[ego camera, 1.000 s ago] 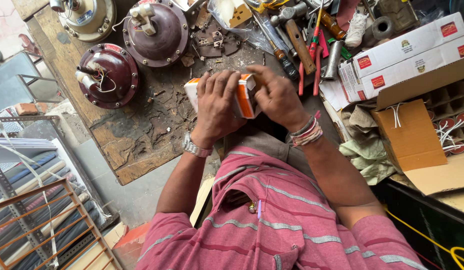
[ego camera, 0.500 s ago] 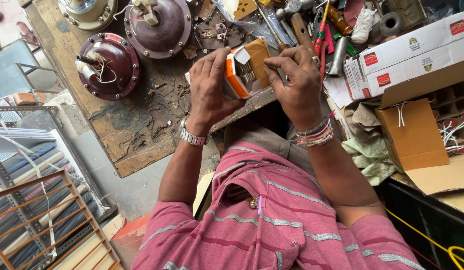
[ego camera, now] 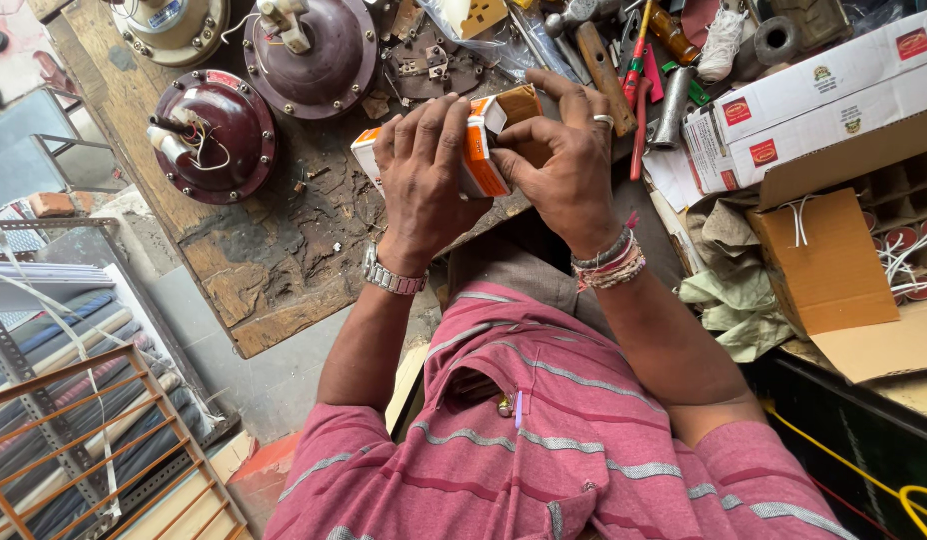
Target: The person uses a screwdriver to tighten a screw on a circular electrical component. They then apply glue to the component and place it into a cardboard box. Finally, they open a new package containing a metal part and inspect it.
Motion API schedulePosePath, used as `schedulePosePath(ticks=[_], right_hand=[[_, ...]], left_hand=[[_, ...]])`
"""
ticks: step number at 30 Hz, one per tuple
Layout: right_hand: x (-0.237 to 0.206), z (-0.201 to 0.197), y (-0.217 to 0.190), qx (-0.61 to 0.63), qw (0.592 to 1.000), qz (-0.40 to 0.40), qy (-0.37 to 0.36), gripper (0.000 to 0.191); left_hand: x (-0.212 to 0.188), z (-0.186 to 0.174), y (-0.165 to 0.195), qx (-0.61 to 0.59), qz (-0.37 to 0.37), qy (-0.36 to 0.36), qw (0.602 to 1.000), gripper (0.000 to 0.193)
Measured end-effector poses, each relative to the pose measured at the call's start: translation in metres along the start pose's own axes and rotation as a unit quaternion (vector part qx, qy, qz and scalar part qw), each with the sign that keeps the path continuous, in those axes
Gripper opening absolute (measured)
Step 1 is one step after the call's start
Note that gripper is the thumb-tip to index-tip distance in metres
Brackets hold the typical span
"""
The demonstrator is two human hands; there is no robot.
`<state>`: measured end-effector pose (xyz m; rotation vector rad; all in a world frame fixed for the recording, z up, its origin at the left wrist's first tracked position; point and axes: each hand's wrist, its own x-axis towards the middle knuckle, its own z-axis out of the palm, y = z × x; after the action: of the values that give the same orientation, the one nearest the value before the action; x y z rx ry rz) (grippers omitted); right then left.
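Both of my hands hold a small orange and white carton [ego camera: 480, 158] above the worn wooden workbench [ego camera: 273, 255]. My left hand [ego camera: 423, 175], with a metal watch on its wrist, wraps the carton's left side with the fingers over the top. On the right side is my right hand [ego camera: 571, 165], wearing a ring and thread bracelets, its fingers at the brown end flap [ego camera: 518, 104], which stands open. What is inside the carton is hidden.
Two maroon fan motor housings [ego camera: 215, 135] [ego camera: 313, 50] and a cream one [ego camera: 173, 25] lie on the bench's far left. Screwdrivers and other tools [ego camera: 638, 85] lie beyond my hands. Long white cartons [ego camera: 823, 95] and an open cardboard box [ego camera: 833, 265] sit right. A metal rack [ego camera: 83, 440] stands lower left.
The carton has been turned in my hands and lifted slightly off the bench. Its brown end flap now stands open under my right fingers.
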<state>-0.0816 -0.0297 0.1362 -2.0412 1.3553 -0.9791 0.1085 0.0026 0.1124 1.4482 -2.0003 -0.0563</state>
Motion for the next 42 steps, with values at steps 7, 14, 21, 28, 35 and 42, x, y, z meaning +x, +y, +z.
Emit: schedulePosePath(ticks=[7, 14, 21, 28, 35, 42], right_hand=[[-0.002, 0.005, 0.009, 0.023, 1.0, 0.002, 0.0, 0.022], [-0.005, 0.012, 0.016, 0.043, 0.999, 0.011, 0.019, 0.023], [-0.003, 0.014, 0.025, 0.067, 0.996, 0.052, -0.015, 0.025], [-0.005, 0.016, 0.028, 0.085, 0.994, 0.073, -0.015, 0.027], [-0.004, 0.019, 0.035, 0.072, 0.995, 0.063, -0.018, 0.022], [-0.004, 0.022, 0.043, 0.111, 0.99, 0.066, -0.052, 0.024]], left_hand=[[-0.001, 0.002, 0.001, 0.033, 0.004, -0.007, 0.999, 0.092], [-0.002, 0.006, 0.0, 0.04, 0.004, -0.007, 0.999, 0.092], [-0.003, 0.009, 0.002, 0.054, 0.009, -0.009, 0.998, 0.086], [-0.002, 0.01, 0.005, 0.057, 0.006, -0.013, 0.998, 0.081], [0.001, 0.008, 0.006, 0.066, 0.008, -0.016, 0.998, 0.079], [0.0, 0.006, 0.006, 0.066, 0.016, -0.019, 0.997, 0.078]])
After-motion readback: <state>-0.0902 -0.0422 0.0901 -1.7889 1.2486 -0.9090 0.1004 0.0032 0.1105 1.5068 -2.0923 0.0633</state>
